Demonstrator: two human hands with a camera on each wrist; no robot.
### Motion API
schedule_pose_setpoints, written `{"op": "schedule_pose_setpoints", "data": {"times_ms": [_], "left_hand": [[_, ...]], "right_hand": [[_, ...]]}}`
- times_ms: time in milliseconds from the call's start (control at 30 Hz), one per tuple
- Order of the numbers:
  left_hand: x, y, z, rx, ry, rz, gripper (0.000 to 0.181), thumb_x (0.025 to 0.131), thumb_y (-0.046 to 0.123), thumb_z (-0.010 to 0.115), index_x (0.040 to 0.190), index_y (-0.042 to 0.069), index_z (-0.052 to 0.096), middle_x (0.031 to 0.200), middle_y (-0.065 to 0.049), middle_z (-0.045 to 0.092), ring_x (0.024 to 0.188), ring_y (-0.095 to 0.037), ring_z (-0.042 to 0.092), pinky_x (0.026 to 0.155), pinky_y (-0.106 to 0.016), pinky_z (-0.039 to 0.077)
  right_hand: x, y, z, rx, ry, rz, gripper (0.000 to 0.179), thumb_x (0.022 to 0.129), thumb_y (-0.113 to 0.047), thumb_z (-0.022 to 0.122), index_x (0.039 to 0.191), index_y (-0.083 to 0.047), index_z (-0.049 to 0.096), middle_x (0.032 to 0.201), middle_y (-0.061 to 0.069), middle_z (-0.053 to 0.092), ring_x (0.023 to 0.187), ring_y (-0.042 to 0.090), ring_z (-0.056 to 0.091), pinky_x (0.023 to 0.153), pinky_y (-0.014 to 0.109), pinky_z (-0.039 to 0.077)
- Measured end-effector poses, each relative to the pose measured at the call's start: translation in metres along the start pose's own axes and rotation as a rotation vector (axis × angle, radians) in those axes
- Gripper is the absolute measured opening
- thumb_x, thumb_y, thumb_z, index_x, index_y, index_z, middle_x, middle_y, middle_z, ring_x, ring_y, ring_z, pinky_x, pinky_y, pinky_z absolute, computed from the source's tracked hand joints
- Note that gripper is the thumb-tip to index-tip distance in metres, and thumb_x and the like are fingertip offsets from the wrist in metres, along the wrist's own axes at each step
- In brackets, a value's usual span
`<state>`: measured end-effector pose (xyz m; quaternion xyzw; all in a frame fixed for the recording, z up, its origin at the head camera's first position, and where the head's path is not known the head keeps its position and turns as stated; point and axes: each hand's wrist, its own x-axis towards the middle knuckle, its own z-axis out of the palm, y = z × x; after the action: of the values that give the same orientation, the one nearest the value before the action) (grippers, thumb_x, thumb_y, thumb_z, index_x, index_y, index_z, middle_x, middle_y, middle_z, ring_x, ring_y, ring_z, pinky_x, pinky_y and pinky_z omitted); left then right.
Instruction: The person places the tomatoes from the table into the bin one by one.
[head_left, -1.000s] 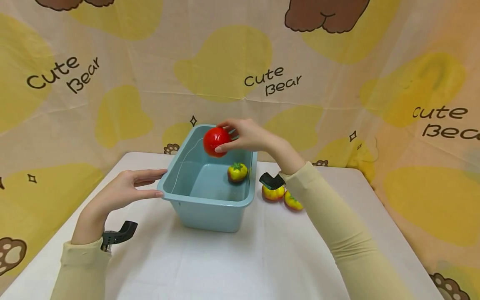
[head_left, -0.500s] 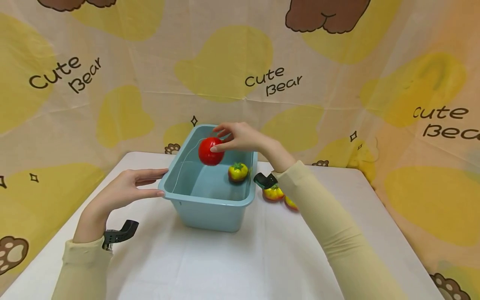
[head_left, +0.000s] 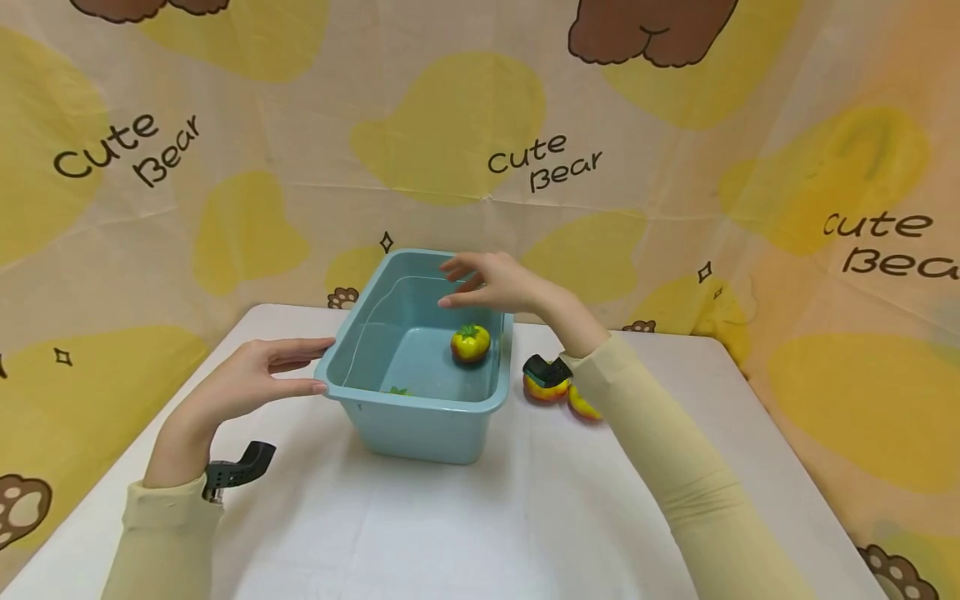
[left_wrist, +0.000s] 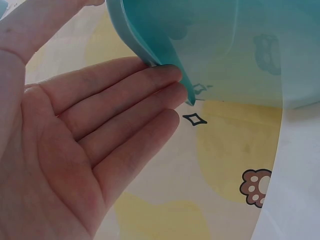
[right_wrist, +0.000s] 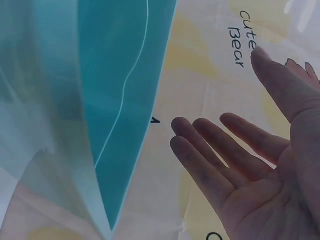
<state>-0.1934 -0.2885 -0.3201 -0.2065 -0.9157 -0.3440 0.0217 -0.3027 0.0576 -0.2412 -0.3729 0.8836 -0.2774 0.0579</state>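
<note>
My right hand [head_left: 495, 283] hovers over the far right part of a light blue plastic basin [head_left: 420, 405], fingers spread and nothing held. The right wrist view shows its bare palm [right_wrist: 260, 200] beside the basin wall. At the basin's left rim, my left hand [head_left: 251, 379] touches the edge with straight fingertips and thumb; those fingers [left_wrist: 135, 95] lie along the rim in the left wrist view. Inside the basin sits a yellow-and-red ribbed fruit [head_left: 470, 344] with a green leafy top. A green leafy tip [head_left: 398, 390] peeks over the front rim, its body hidden behind the wall.
Two more yellow-and-red fruits, a nearer-left one [head_left: 545, 390] and one partly behind the sleeve [head_left: 583, 404], rest on the white tabletop [head_left: 420, 533] right of the basin. A patterned cloth [head_left: 300, 208] hangs close behind the table.
My right hand has let go of the red tomato, which dropped into the basin and out of sight except for a green tip at the front. My left hand stays at the rim.
</note>
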Motion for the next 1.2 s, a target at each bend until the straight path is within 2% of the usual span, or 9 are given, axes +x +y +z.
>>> {"op": "schedule_pose_setpoints", "data": {"times_ms": [133, 200, 367, 567, 800, 1200], "left_hand": [[0.0, 0.001, 0.0, -0.003, -0.001, -0.004, 0.06, 0.08, 0.041, 0.074, 0.134, 0.021, 0.055, 0.131, 0.001, 0.06, 0.118, -0.02, 0.059, 0.093, -0.007, 0.045], [-0.001, 0.002, 0.0, -0.007, -0.002, -0.005, 0.06, 0.08, 0.04, 0.074, 0.134, 0.022, 0.055, 0.131, 0.001, 0.059, 0.119, -0.023, 0.058, 0.092, -0.007, 0.044], [-0.001, 0.003, 0.0, -0.001, -0.007, -0.004, 0.059, 0.081, 0.04, 0.074, 0.134, 0.023, 0.055, 0.132, 0.001, 0.059, 0.118, -0.014, 0.059, 0.092, -0.006, 0.044], [-0.001, 0.003, 0.0, 0.01, -0.009, -0.015, 0.058, 0.081, 0.04, 0.073, 0.134, 0.024, 0.055, 0.132, 0.0, 0.059, 0.116, -0.011, 0.059, 0.09, -0.006, 0.045], [0.0, 0.001, 0.0, 0.004, -0.004, -0.006, 0.058, 0.082, 0.038, 0.073, 0.134, 0.022, 0.055, 0.132, -0.001, 0.059, 0.11, 0.012, 0.052, 0.09, -0.006, 0.044], [0.0, 0.002, 0.001, -0.01, -0.002, -0.001, 0.057, 0.082, 0.035, 0.074, 0.134, 0.021, 0.055, 0.132, -0.002, 0.059, 0.108, 0.015, 0.051, 0.09, -0.006, 0.045]], "right_hand": [[-0.013, 0.006, -0.002, 0.017, 0.028, -0.01, 0.058, 0.084, -0.04, 0.071, 0.134, -0.016, 0.052, 0.13, 0.0, 0.059, 0.107, 0.011, 0.064, 0.094, 0.028, 0.052], [-0.019, 0.009, -0.003, 0.027, 0.044, -0.013, 0.057, 0.084, -0.04, 0.071, 0.133, -0.017, 0.053, 0.129, -0.002, 0.059, 0.106, 0.01, 0.064, 0.094, 0.028, 0.052], [-0.034, 0.016, -0.005, 0.053, 0.09, -0.028, 0.053, 0.084, -0.037, 0.071, 0.13, -0.015, 0.055, 0.128, 0.0, 0.06, 0.107, 0.015, 0.064, 0.093, 0.031, 0.053], [-0.052, 0.027, -0.006, 0.11, 0.108, -0.031, 0.052, 0.085, -0.03, 0.072, 0.13, -0.01, 0.055, 0.129, 0.004, 0.059, 0.11, 0.021, 0.063, 0.092, 0.033, 0.054], [-0.07, 0.041, -0.005, 0.133, 0.146, -0.002, 0.05, 0.085, -0.026, 0.072, 0.129, -0.008, 0.056, 0.127, 0.008, 0.061, 0.108, 0.023, 0.064, 0.088, 0.033, 0.056], [-0.095, 0.068, 0.0, 0.132, 0.167, 0.074, 0.051, 0.086, -0.028, 0.071, 0.131, -0.009, 0.055, 0.126, 0.011, 0.06, 0.11, 0.027, 0.063, 0.089, 0.036, 0.056]]}}
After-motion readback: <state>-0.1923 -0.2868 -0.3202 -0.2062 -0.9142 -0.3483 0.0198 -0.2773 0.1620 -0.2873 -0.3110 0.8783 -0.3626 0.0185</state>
